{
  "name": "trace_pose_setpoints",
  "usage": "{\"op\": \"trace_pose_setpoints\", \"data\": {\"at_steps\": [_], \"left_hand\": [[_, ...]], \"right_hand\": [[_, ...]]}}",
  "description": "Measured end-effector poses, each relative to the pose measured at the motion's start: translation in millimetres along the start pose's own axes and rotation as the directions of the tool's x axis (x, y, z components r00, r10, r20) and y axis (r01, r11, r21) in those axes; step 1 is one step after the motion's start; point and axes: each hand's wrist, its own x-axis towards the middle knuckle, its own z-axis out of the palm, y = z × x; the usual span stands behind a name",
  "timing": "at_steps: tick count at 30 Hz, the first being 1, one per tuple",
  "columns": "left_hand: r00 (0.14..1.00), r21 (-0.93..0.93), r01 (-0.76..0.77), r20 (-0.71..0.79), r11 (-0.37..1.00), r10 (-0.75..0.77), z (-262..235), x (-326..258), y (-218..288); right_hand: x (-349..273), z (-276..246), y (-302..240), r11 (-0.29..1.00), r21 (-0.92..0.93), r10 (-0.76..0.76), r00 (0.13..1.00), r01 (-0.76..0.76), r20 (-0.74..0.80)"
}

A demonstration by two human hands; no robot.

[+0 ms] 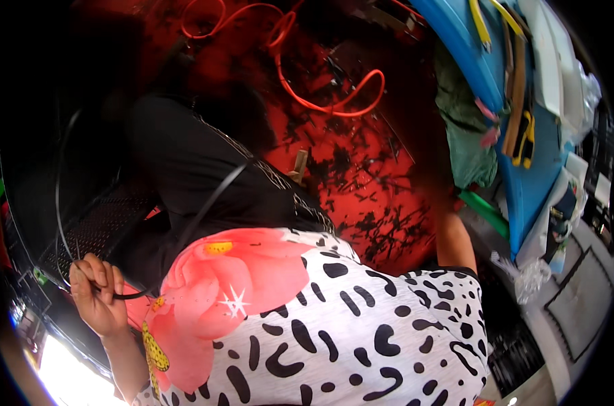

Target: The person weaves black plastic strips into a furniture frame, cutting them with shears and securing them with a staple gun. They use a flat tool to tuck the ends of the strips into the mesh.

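Observation:
My left hand (pixel 97 291) is closed on a long, thin black strip (pixel 213 197), at the lower left. From the fingers, one part of the strip curves upward on the left. Another part bends under and rises across my dark trousers (pixel 185 162), its upper part catching the light. My right forearm (pixel 456 240) reaches up on the right side into deep shadow. The right hand's fingers are lost in that darkness, so what they touch does not show.
Many short black offcuts (pixel 368 227) lie scattered over the red floor (pixel 307 139). An orange-red hose (pixel 300 101) coils at the top. At right, yellow-handled tools (pixel 523 142) rest on a blue surface (pixel 517 186), beside a green bag (pixel 466 149). A perforated black panel (pixel 111 220) stands left.

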Motion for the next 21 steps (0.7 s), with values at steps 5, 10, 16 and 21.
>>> {"op": "trace_pose_setpoints", "data": {"at_steps": [5,10,16,21], "left_hand": [[0.992,0.026,0.063,-0.112,0.998,-0.06,-1.8,49.0,-18.7],[0.963,0.047,0.126,-0.245,0.991,-0.111,5.1,117.8,-24.8],[0.897,0.064,0.19,-0.416,0.98,-0.147,-6.2,183.0,-27.4],[0.828,0.059,0.267,-0.525,0.962,-0.197,-12.3,225.3,-40.9]], "right_hand": [[228.1,-40.4,-73.9,0.977,0.0,-0.194,0.894,0.212,-0.403],[372.0,-174.9,-165.9,0.863,0.356,-0.115,0.826,0.358,-0.552],[533.3,-220.5,-229.0,0.56,0.761,0.197,0.839,0.328,-0.507],[575.6,-275.6,-244.3,0.608,0.794,0.283,0.939,-0.018,-0.195]]}}
